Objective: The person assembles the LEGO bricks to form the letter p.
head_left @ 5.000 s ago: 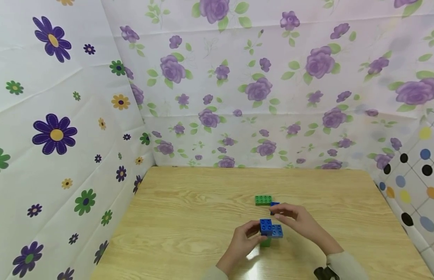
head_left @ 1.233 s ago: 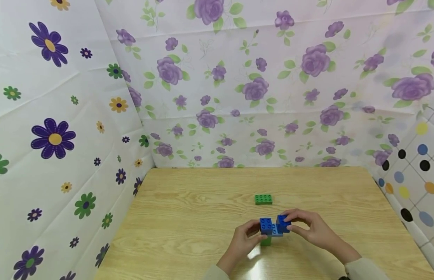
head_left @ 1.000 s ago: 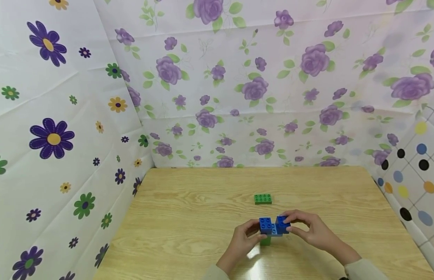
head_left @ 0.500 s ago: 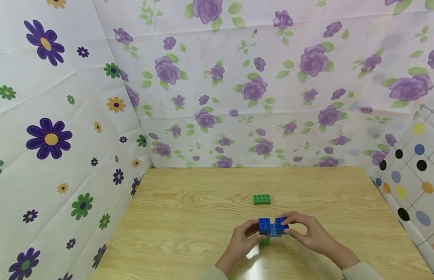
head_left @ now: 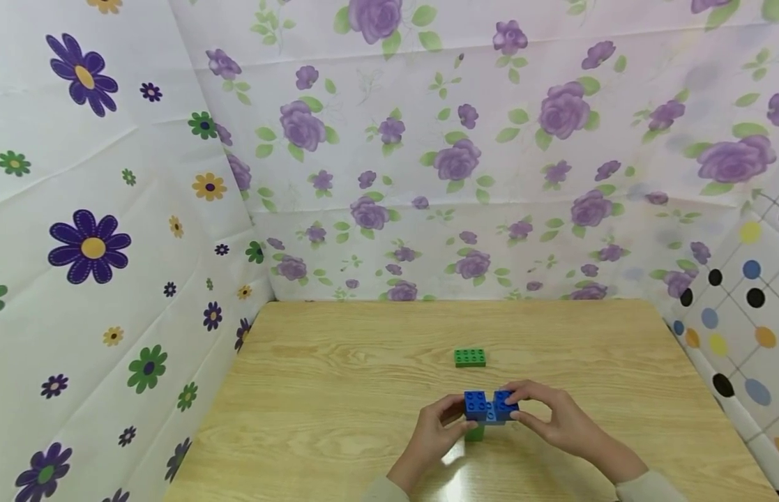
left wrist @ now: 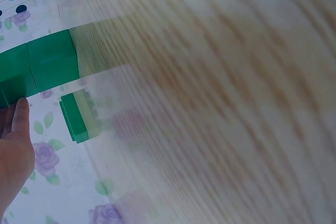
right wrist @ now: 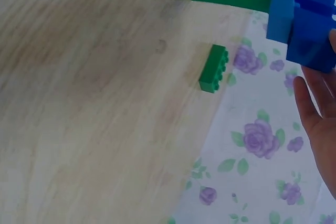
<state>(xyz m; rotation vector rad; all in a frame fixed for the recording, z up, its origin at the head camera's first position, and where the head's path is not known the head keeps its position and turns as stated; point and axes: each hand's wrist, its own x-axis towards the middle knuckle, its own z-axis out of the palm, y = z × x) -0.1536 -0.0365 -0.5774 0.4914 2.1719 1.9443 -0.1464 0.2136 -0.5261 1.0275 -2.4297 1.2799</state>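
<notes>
Nearest, pale sleeves (head_left: 649,488) at both wrists. Left hand (head_left: 436,431) partly closed, thumb in front and fingers behind, gripping the upper part of an upright green plastic block column (head_left: 474,434); exact contact is partly hidden. Right hand (head_left: 563,420) pinches a dark blue square studded plastic brick (head_left: 505,404) between thumb and fingers. That brick is at the right end of a light blue studded plastic brick (head_left: 490,414), which tops the column and juts out rightward; whether it is fully seated cannot be told. A second dark blue square plastic brick (head_left: 475,405) sits on the left end, a gap between the two. Beyond, a green rectangular eight-stud plastic brick (head_left: 470,358) lies apart on the pale wood-grain tabletop (head_left: 333,383). Farthest, a white cloth with purple roses (head_left: 364,139).
</notes>
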